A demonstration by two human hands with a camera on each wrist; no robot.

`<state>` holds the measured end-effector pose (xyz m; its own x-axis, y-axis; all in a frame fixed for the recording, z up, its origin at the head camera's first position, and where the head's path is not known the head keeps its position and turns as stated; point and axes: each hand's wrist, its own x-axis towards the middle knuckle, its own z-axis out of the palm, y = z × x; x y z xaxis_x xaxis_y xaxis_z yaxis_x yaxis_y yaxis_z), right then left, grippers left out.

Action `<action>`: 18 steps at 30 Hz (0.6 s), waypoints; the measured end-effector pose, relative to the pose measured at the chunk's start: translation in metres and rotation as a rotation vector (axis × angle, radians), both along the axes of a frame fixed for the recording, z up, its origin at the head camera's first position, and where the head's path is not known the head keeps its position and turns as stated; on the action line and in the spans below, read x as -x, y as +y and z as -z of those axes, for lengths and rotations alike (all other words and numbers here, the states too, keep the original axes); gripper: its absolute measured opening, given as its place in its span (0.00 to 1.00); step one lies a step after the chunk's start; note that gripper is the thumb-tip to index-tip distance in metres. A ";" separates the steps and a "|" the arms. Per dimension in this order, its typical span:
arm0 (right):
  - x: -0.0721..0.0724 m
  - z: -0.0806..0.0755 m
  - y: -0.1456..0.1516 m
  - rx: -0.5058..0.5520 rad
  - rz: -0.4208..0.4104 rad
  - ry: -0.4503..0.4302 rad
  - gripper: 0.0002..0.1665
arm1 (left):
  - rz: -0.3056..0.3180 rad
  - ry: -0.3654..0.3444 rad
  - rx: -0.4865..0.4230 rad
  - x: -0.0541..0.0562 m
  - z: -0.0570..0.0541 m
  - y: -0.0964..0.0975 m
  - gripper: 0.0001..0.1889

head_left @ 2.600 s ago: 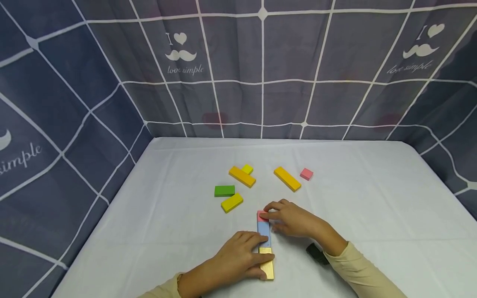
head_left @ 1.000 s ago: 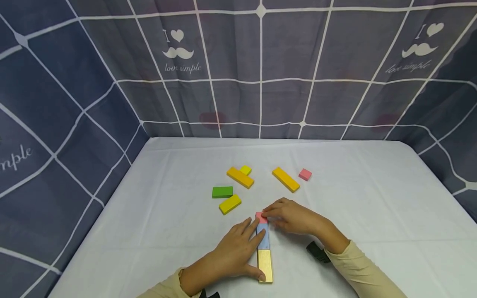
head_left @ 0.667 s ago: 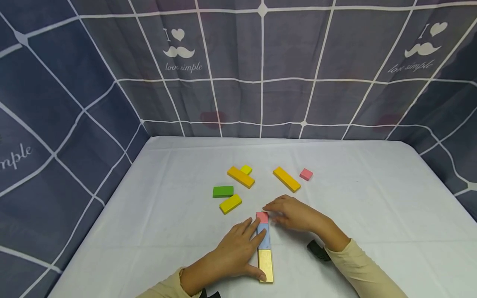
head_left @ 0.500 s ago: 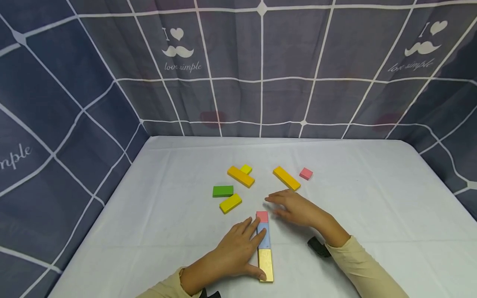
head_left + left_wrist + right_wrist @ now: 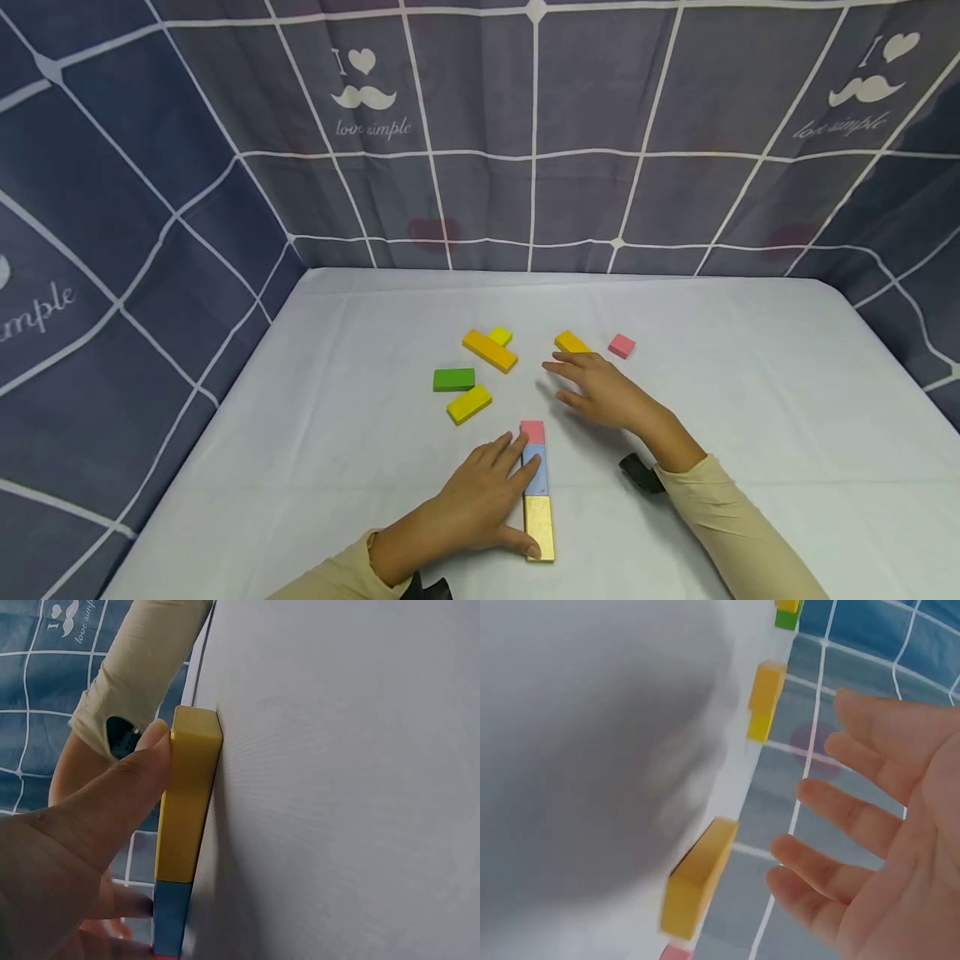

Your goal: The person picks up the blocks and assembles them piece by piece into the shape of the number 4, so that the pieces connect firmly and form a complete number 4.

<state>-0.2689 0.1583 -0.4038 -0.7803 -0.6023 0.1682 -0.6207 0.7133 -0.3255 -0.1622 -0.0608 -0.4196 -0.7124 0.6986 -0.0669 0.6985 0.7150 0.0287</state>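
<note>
Green block [image 5: 453, 380]: well beyond and left of the blue block [image 5: 540, 482], on the white table [image 5: 352, 392]. Yellow block [image 5: 469, 404]: same side, a bit nearer the blue block. Left hand [image 5: 482, 500]: just left of the blue block, fingers straight and spread, tips along the blue block's left side and by the pink end block [image 5: 534, 432], thumb tip on the gold block [image 5: 539, 525]. Orange bar [image 5: 490, 351] and small yellow block [image 5: 500, 336]: beyond the blue block, slightly left; can't tell if they overlap. Row: pink butts the blue block's far end, gold its near end. Second orange bar [image 5: 572, 341]: beyond the blue block, slightly right, partly hidden by the right hand [image 5: 600, 392]. That hand: beyond and right of the blue block, raised, fingers loosely extended, holding nothing. Loose pink block [image 5: 622, 346]: beyond the blue block, further right. Black wrist device [image 5: 642, 473]: right of the blue block.
</note>
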 end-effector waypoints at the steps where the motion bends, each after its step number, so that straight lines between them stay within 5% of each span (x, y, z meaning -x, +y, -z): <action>1: 0.002 -0.002 -0.003 -0.007 -0.010 0.004 0.27 | 0.000 0.001 0.001 0.000 0.000 0.000 0.52; 9: 0.017 -0.012 -0.034 -0.072 -0.078 -0.013 0.27 | -0.010 0.001 0.035 0.003 -0.001 0.001 0.52; 18: 0.026 -0.003 -0.053 -0.177 -0.218 0.030 0.27 | -0.001 0.015 0.031 0.000 -0.001 -0.002 0.52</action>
<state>-0.2948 0.1051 -0.4004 -0.6253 -0.7775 0.0662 -0.7732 0.6059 -0.1870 -0.1620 -0.0631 -0.4187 -0.7143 0.6955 -0.0775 0.6978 0.7163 -0.0038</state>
